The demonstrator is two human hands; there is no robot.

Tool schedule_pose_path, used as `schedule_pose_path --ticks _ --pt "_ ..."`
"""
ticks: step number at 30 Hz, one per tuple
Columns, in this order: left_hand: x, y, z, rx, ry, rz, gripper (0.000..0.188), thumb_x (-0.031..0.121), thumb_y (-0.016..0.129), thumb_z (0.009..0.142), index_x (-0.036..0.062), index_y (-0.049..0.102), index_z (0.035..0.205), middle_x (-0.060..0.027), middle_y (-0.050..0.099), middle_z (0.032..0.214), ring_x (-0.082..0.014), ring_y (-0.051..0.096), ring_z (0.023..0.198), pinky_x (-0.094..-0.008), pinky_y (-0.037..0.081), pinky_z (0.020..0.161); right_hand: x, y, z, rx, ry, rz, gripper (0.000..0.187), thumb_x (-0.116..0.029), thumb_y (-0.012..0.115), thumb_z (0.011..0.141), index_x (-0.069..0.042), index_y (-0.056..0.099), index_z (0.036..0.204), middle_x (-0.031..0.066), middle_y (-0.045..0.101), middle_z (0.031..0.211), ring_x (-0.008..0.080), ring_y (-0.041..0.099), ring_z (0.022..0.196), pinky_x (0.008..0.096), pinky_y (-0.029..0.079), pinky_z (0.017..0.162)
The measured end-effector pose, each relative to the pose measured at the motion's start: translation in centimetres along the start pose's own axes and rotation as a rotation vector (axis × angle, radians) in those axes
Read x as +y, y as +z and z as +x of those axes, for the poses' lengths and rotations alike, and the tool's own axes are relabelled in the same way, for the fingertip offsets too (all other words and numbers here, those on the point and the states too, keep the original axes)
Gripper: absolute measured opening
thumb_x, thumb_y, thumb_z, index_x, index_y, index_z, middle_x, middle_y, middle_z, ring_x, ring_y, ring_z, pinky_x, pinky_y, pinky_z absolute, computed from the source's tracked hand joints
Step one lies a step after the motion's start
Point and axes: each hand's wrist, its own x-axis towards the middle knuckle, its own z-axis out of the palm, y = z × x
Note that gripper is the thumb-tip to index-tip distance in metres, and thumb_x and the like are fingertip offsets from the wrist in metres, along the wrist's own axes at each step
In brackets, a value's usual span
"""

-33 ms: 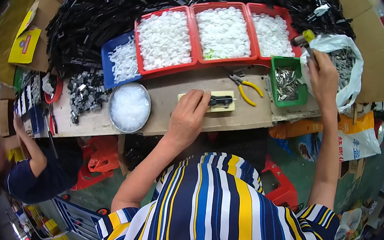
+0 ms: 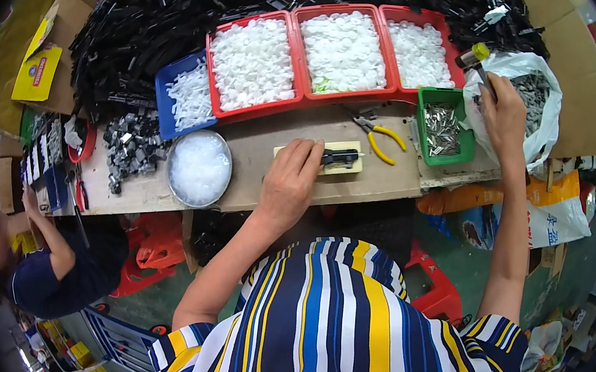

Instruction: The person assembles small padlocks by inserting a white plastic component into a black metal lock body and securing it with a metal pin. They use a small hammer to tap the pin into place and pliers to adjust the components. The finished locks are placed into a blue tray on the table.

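**Crowded desk, little free room**

The desk (image 2: 387, 178) is a bare brown board, hemmed at the back by a heap of black plastic strips (image 2: 149, 7); open space is only the strip along its near edge. Three red trays (image 2: 289, 100) hold white caps, one blue tray (image 2: 163, 108) more white bits, one green tray (image 2: 456, 156) shiny metal pieces. One round metal bowl (image 2: 199, 167) holds clear granules. One pair of yellow-handled pliers (image 2: 377, 133) lies loose. The left hand (image 2: 290, 181) lies flat, grip open, pressing the pale yellow block (image 2: 352, 166) carrying a black part (image 2: 338, 157). The right hand (image 2: 503, 114), grip closed on a yellow-capped tool (image 2: 473, 55), sits at the white bag (image 2: 539, 133) of grey parts.
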Motion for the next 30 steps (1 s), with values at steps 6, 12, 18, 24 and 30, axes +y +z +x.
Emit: schedule_pose_path --ticks 6,12,18,24,30 --pt "-0.4 0.1 0.1 -0.079 0.018 -0.003 0.051 -0.002 0.068 0.082 -0.0024 0.056 0.132 -0.0196 0.061 0.118 -0.0364 0.058 0.113 -0.0437 0.048 0.096 4.5 1.2 0.4 0.066 -0.052 -0.234 0.02 -0.011 0.063 0.091 0.0 0.066 0.107 0.0179 0.064 0.092 0.0387 0.064 0.088 0.0468 0.049 0.079" --pt "0.0 -1.1 0.5 0.045 -0.181 -0.315 0.061 -0.007 0.071 0.076 0.0026 0.057 0.135 -0.0176 0.06 0.109 -0.0309 0.061 0.1 -0.0372 0.05 0.086 -6.1 1.5 -2.6 -0.093 -0.316 0.109 0.009 -0.001 0.06 0.079 -0.001 0.059 0.089 0.0161 0.061 0.092 0.035 0.061 0.088 0.0442 0.052 0.077" --pt "0.5 -3.3 1.6 0.053 -0.284 -0.5 0.045 -0.007 0.073 0.076 -0.0004 0.061 0.119 -0.0079 0.054 0.098 -0.0173 0.056 0.091 -0.0284 0.046 0.081 -12.0 5.8 -7.6 -0.421 -0.256 0.114 0.02 -0.004 0.068 0.076 -0.002 0.056 0.092 0.0173 0.054 0.102 0.0348 0.057 0.097 0.0454 0.049 0.083" --pt "0.3 -2.9 0.8 0.011 -0.525 -0.856 0.034 -0.005 0.067 0.086 0.003 0.05 0.115 -0.002 0.055 0.1 -0.0097 0.054 0.092 -0.0252 0.046 0.081 -11.7 6.4 -6.5 -0.324 -0.284 0.093 0.021 -0.009 0.071 0.063 0.0 0.061 0.079 0.015 0.055 0.095 0.0333 0.052 0.093 0.0434 0.047 0.073" --pt "1.1 -3.4 1.0 -0.041 -0.507 -0.684 0.031 0.0 0.057 0.092 0.0 0.047 0.122 -0.0206 0.064 0.088 -0.0355 0.066 0.08 -0.0402 0.049 0.072 -12.2 5.5 -6.3 -0.342 -0.203 0.127 0.011 -0.002 0.066 0.07 -0.001 0.067 0.081 0.015 0.061 0.092 0.0322 0.058 0.092 0.0444 0.045 0.072"
